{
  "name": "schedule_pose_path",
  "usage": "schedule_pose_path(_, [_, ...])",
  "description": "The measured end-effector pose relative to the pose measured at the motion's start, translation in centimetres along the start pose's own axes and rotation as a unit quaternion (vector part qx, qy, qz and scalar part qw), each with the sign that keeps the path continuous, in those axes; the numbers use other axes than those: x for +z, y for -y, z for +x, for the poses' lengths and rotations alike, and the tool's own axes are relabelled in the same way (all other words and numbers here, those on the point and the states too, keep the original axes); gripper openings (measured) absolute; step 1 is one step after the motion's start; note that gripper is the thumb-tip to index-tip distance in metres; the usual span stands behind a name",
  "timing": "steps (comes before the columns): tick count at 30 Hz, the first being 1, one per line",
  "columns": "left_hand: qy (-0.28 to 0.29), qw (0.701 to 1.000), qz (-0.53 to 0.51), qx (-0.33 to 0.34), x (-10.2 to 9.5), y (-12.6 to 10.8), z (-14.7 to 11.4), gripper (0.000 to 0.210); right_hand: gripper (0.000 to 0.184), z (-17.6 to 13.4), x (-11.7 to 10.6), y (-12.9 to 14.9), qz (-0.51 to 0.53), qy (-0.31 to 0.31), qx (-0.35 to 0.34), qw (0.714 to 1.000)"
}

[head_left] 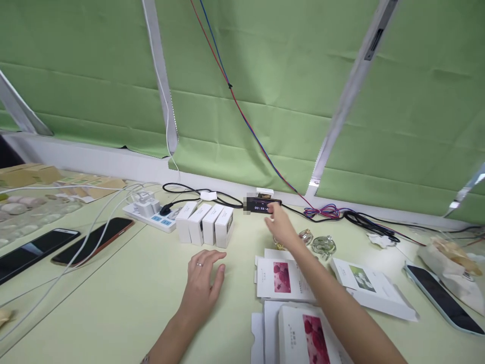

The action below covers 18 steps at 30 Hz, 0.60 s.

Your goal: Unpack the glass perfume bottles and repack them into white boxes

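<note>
My left hand [204,277] rests over the table with its fingers apart and slightly bent, a ring on one finger. It holds nothing. Just beyond it, several small white boxes [209,225] stand side by side. My right hand [280,222] reaches to the back of the table, its fingertips at the right side of a small black digital timer [261,206] with lit digits. Thumb and fingers are apart, and whether they press the timer I cannot tell. Below my right forearm lie flat white cartons with pink flower pictures [282,277], partly covered by the arm.
A carton with a white flower picture [361,278] and a coiled clear greenish item [324,246] lie to the right, near a phone [443,298]. At left are a power strip [161,221], two dark phones and white cables. Black cables [371,225] run along the back.
</note>
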State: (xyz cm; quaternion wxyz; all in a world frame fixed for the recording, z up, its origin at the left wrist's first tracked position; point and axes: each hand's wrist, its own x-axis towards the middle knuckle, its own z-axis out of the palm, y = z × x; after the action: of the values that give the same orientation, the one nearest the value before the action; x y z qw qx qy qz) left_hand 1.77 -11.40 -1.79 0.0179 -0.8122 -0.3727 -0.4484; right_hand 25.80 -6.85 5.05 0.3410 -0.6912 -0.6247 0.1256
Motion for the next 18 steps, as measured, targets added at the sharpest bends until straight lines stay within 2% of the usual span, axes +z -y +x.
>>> schedule_pose_path(3, [0.002, 1.000, -0.008, 0.001, 0.3, -0.1, 0.0, 0.019, 0.048, -0.9, -3.1, -3.7, -0.034, -0.025, 0.040, 0.998])
schedule_pose_path(6, [0.012, 1.000, -0.011, -0.006, 0.5, 0.0, -0.2, 0.019, 0.046, -2.7, -4.2, -5.9, -0.057, -0.026, 0.056, 0.996])
schedule_pose_path(10, [0.046, 0.998, -0.022, -0.025, 0.4, 0.1, -0.4, 0.019, 0.031, -6.5, -4.6, -6.3, -0.059, 0.002, 0.016, 0.998])
schedule_pose_path(14, [0.093, 0.994, -0.039, -0.046, 0.4, 0.0, -0.8, 0.019, 0.027, -10.9, -6.6, -6.5, -0.067, 0.054, -0.037, 0.996])
schedule_pose_path(18, [0.145, 0.985, -0.066, -0.060, 0.5, -0.6, -0.8, 0.020, 0.027, -14.8, -9.1, -7.8, -0.089, 0.051, 0.010, 0.995])
